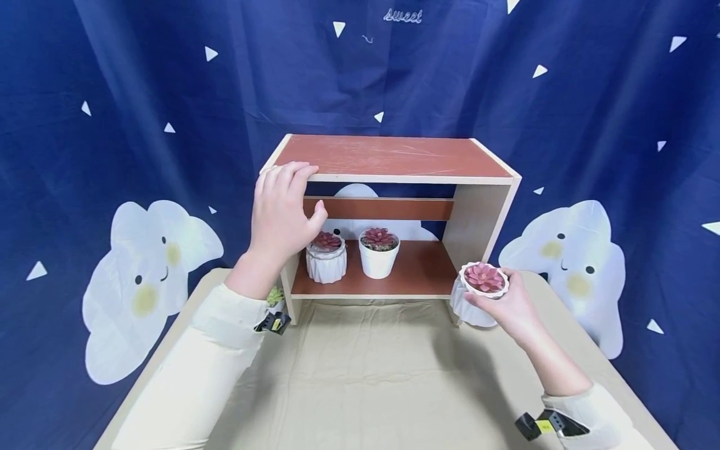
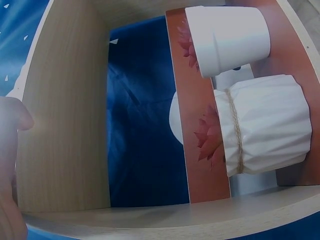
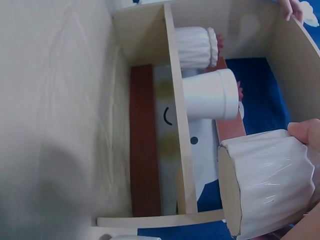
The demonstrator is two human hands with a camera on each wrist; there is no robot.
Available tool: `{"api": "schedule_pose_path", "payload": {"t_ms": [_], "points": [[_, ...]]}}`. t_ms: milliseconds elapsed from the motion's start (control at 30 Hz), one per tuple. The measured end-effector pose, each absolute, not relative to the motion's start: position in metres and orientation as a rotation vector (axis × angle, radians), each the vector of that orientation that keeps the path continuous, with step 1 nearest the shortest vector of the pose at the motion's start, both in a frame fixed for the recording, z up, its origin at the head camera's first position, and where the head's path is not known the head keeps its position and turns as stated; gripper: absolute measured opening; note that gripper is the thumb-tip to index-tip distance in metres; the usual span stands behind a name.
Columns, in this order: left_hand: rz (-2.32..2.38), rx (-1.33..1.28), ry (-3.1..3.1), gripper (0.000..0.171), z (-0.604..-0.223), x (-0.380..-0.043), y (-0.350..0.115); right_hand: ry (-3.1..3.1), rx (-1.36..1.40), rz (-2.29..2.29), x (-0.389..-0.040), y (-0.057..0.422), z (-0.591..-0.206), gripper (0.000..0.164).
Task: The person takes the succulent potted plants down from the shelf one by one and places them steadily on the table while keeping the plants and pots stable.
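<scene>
My right hand [image 1: 514, 306] grips a white ribbed pot [image 3: 267, 182] with a pink succulent [image 1: 485, 277], held in the air in front of the shelf's right side. At the upper left, my left hand [image 1: 281, 212] rests its fingers on the top front edge of the wooden shelf unit [image 1: 394, 156], thumb spread apart and holding nothing. On the lower board stand two potted red succulents: a white pleated pot [image 1: 327, 265] tied with twine at the left, and a smooth white pot [image 1: 379, 261] beside it.
Outside the shelf's left side, a green plant [image 1: 275, 295] in a pale pot is partly hidden by my left arm. Another white object [image 1: 472, 310], perhaps a pot, stands by the right side, behind the held pot. Beige cloth [image 1: 365, 369] covers the table; a blue curtain [image 1: 360, 75] hangs behind.
</scene>
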State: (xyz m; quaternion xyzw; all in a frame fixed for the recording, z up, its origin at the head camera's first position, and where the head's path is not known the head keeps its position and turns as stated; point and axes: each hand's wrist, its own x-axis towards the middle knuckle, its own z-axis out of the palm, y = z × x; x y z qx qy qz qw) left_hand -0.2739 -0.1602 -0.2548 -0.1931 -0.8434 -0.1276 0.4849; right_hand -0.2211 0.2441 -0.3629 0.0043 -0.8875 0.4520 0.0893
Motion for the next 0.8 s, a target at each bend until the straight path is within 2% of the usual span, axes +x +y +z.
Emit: {"api": "schedule_pose_path", "payload": {"t_ms": [600, 800], "points": [[-0.319, -0.474, -2.064, 0.053, -0.257, -0.275, -0.159, -2.578, 0.004, 1.319, -0.216, 0.269, -0.369, 0.087], [-0.319, -0.472, -2.054, 0.053, -0.256, -0.276, -0.16, -2.518, 0.064, 1.303, -0.222, 0.277, -0.374, 0.072]]}}
